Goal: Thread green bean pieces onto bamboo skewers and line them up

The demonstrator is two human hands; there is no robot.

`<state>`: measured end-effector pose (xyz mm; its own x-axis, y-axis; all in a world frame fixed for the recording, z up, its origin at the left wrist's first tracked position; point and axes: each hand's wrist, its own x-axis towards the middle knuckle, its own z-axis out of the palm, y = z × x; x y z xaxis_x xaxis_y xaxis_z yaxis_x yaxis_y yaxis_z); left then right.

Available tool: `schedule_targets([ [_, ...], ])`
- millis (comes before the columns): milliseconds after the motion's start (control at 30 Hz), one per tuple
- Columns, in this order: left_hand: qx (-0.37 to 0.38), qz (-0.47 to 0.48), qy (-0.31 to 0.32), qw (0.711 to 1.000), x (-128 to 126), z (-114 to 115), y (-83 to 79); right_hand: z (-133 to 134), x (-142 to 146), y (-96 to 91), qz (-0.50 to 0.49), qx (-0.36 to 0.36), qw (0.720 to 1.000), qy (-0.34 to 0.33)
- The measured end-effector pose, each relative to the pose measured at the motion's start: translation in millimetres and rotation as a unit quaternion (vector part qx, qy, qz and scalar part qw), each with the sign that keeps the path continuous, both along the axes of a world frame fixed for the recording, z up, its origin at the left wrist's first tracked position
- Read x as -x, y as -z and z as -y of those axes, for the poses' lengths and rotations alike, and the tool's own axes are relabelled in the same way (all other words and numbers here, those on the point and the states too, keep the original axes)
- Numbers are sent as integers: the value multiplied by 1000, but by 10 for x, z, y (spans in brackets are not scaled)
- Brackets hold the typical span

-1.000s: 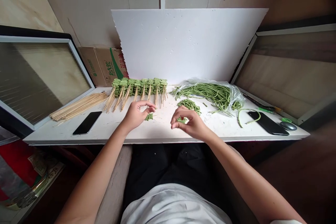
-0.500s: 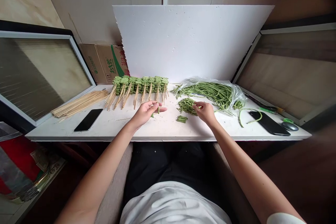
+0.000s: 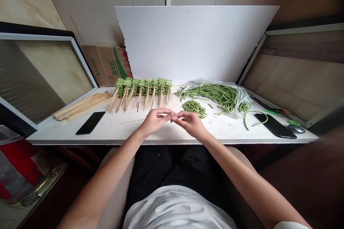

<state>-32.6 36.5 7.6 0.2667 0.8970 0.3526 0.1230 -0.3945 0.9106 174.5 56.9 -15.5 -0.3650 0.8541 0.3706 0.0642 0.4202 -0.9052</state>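
Note:
My left hand (image 3: pixel 158 121) and my right hand (image 3: pixel 189 122) meet over the front middle of the table, fingertips pinched together. A thin bamboo skewer (image 3: pixel 131 121) runs leftward from my left hand, low over the tabletop. A bit of green bean shows under the joined fingertips; the fingers mostly hide what they pinch. Just behind my right hand lies a heap of short-cut green beans (image 3: pixel 194 108). Behind my left hand, finished bean skewers (image 3: pixel 145 87) are stacked in a row, their sticks pointing towards me.
Loose bamboo skewers (image 3: pixel 83 105) lie at the left beside a phone (image 3: pixel 90 123). Long green beans (image 3: pixel 217 93) spill from a clear plastic bag (image 3: pixel 243 96) at the back right. Another phone (image 3: pixel 276 126) and a computer mouse (image 3: pixel 296 129) are at the right. A white board (image 3: pixel 199 43) stands behind.
My right hand has left the cut-bean heap and moved left to my left hand, which has shifted slightly right. The small bean group in front of the heap is now behind my right hand.

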Motion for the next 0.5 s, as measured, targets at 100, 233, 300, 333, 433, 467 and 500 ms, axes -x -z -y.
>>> schedule_targets([
  [100,-2,-58,-27,998,128,-49,-15,-40,-29,-9,-13,29,999,-7],
  [233,0,-201,-131,971,590,-233,32,-114,-129,-70,-39,69,997,14],
  [300,21,-264,-157,951,869,-342,98,-165,-200,-96,-61,76,994,41],
  [333,37,-310,-168,935,998,-392,137,-193,-239,-108,-70,76,993,53],
  [433,68,-423,-218,877,1297,-495,252,-270,-349,-143,-84,79,991,71],
  [467,83,-439,-210,869,1364,-515,284,-289,-379,-156,-86,82,990,74],
  [500,96,-446,-193,869,1415,-529,312,-303,-405,-169,-89,83,990,78],
])
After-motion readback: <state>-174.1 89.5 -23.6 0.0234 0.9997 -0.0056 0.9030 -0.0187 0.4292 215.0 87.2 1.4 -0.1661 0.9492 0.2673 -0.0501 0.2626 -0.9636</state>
